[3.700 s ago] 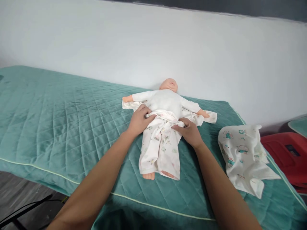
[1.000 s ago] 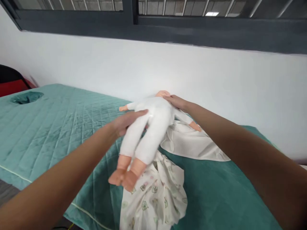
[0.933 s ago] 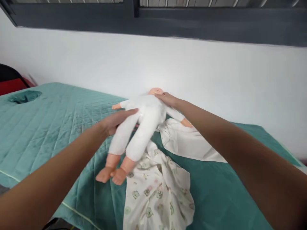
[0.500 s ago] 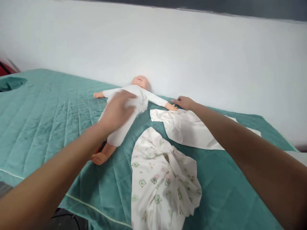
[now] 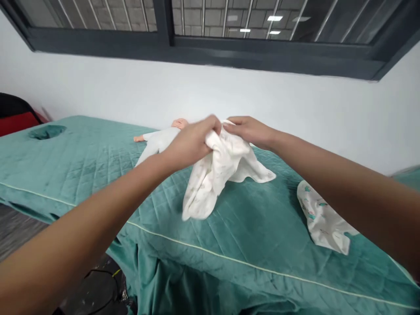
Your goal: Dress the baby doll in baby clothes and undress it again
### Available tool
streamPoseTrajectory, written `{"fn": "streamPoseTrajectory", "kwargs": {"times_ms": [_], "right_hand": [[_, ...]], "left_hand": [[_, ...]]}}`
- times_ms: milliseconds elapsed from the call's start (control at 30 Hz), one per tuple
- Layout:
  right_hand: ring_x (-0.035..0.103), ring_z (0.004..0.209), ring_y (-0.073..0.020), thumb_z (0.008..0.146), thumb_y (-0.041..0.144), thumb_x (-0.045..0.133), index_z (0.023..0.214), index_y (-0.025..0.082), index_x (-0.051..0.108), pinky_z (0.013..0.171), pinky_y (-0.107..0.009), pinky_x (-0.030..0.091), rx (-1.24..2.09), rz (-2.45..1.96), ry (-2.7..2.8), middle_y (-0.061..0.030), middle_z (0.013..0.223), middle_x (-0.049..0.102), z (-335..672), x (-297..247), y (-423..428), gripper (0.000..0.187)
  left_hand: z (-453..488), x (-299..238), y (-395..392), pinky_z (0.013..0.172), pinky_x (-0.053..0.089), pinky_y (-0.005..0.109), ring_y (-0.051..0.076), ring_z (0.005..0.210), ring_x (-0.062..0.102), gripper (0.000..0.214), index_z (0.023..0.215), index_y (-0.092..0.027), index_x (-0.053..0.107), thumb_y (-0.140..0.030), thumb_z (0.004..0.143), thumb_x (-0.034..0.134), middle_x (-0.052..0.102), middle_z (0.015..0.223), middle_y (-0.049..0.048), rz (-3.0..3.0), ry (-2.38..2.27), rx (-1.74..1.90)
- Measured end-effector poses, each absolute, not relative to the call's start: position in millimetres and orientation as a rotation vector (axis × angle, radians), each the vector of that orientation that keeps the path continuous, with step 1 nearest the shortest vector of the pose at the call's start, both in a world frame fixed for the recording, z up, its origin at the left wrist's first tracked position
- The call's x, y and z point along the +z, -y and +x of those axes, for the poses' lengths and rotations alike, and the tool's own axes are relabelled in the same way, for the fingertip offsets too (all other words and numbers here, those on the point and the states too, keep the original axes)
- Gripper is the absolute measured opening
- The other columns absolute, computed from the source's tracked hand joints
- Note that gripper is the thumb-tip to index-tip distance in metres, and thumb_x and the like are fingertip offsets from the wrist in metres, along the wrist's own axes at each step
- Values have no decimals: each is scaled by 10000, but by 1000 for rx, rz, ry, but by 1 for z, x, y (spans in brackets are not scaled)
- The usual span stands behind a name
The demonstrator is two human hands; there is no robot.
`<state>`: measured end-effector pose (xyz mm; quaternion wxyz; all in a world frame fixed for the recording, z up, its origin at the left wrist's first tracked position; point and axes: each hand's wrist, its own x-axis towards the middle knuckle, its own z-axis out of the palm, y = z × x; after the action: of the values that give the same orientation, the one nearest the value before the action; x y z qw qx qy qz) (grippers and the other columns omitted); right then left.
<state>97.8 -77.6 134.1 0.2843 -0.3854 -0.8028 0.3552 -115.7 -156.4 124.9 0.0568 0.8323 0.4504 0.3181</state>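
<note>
Faintly printed cloth (image 5: 220, 165) in both grips (image 5: 196, 142) (image 5: 252, 130)

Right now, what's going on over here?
A person holds a bunched white cloth in the left hand and right hand, above a green quilted cover. A doll in white lies near the wall, partly hidden by the left arm. Off to the right, a printed cloth lies on the cover, partly behind the right arm.

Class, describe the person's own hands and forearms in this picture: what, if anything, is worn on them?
The bare, five-fingered left hand and matching right hand wear no gloves. No ring, watch or bracelet shows, though some fingers are hidden. Both slender, tapering forearms look sleeveless, without visible markings.
</note>
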Motion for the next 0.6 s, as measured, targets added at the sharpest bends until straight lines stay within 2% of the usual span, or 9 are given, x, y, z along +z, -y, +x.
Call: {"fn": "streamPoseTrajectory", "kwargs": {"times_ms": [100,200,300,367,433,533,600], "right_hand": [[675,952,-244,892,670,580,958,205,678,777,-347,551,1285,-742,2094,-31,923,706,76,179,133,480],[686,989,-227,931,537,604,1039,198,667,819,-363,555,1330,-522,2140,-2,969,690,62,200,179,361],[686,1012,-233,859,341,723,1059,187,672,823,-370,541,1219,-519,2181,25,964,675,43,195,207,257],[679,1053,-271,819,303,757,1023,186,690,823,-390,549,1227,-544,2169,12,977,685,22,183,220,245],[664,1099,-298,810,313,766,989,194,701,837,-407,557,1284,-532,2127,-6,1006,695,-7,167,230,225],[637,1163,-300,817,352,770,1006,224,708,906,-420,548,1357,-457,2069,-17,1064,701,-51,136,241,237],[627,1182,-281,823,378,763,1062,246,702,982,-439,521,1395,-400,2086,-29,1138,701,-74,110,243,279]], "left_hand": [[-107,162,188,950,454,356,229,1086,598,252,1138,-207,541,-279,897,565,619,1165,48,2537,-1475,1368],[-121,172,216,1026,443,372,245,1216,551,453,1302,-175,468,-288,882,594,535,1314,97,2445,-1412,1672],[-155,154,246,1049,464,398,271,1272,545,638,1407,-203,432,-403,845,657,509,1431,108,2291,-1210,1454],[-183,126,268,1028,495,445,315,1244,580,649,1349,-201,537,-487,790,697,614,1346,107,2110,-1135,1151],[-210,91,292,1020,506,479,365,1238,591,708,1280,-179,619,-502,672,782,698,1212,120,1876,-1145,1008],[-253,46,334,1018,516,467,359,1227,610,713,1262,-199,653,-464,616,798,721,1204,111,1506,-1284,1242],[-287,34,369,994,529,446,338,1182,635,644,1227,-188,667,-413,631,758,724,1212,103,1280,-1385,1448]]}}
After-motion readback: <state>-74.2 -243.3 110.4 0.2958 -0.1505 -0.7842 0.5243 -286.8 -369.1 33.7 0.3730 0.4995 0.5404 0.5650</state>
